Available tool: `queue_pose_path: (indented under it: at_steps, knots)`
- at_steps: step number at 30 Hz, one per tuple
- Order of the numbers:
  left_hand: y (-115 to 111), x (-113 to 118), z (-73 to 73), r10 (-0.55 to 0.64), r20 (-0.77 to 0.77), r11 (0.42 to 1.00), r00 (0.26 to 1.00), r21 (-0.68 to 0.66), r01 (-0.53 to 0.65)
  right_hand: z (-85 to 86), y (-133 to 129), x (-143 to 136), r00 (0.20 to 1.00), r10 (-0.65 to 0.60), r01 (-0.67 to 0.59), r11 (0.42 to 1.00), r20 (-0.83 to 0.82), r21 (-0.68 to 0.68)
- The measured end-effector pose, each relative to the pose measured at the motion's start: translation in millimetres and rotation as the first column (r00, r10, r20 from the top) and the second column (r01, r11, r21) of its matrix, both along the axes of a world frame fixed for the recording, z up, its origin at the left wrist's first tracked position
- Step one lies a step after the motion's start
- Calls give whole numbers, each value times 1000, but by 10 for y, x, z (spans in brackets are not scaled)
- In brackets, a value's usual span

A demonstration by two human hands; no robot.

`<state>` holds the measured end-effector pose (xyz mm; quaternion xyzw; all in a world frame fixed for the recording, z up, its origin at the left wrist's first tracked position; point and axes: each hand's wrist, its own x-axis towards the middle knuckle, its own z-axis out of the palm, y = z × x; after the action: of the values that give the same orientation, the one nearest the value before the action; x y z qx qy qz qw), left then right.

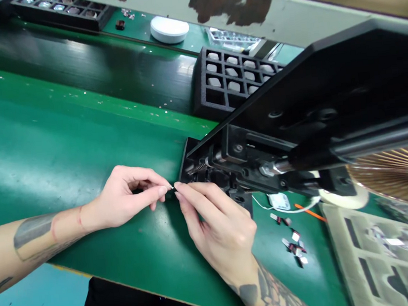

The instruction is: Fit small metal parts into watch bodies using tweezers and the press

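My left hand (129, 196) and my right hand (217, 216) meet fingertip to fingertip above the green table, just left of a black bench press. Between them is a tiny dark piece with a shiny edge (172, 188), mostly covered by the fingers. Thumb and forefinger of my left hand pinch its left side. My right hand is closed in a pinch at its right side. What kind of piece it is cannot be made out. Close beyond the fingertips is the black base of the press (189, 149).
The press's black arm (327, 83) overhangs the right side. Behind it sits a black foam tray (216, 96) with pale pieces. Small parts (296, 247) are scattered right of my right hand, beside a beige tray (351, 254) and a fan (401, 177). A white round container (169, 30) stands farther back.
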<state>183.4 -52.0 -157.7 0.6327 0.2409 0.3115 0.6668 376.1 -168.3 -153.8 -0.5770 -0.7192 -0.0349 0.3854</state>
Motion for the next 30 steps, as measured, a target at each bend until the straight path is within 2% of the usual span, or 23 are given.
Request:
queue_pose_path:
  at_steps: [7, 18, 30]
  knots:
    - [16, 9, -2, 9, 2, 1000, 1000, 5, -9, 19, 12, -10, 997, 1, 0, 1000, -71, 27]
    - [6, 11, 23, 13, -20, 1000, 1000, 15, -13, 1, 20, 13, 1000, 2, -2, 1000, -16, 25]
    - [10, 16, -7, 6, 41, 997, 999, -79, -3, 19, 12, 12, 995, -4, 9, 998, -95, 55]
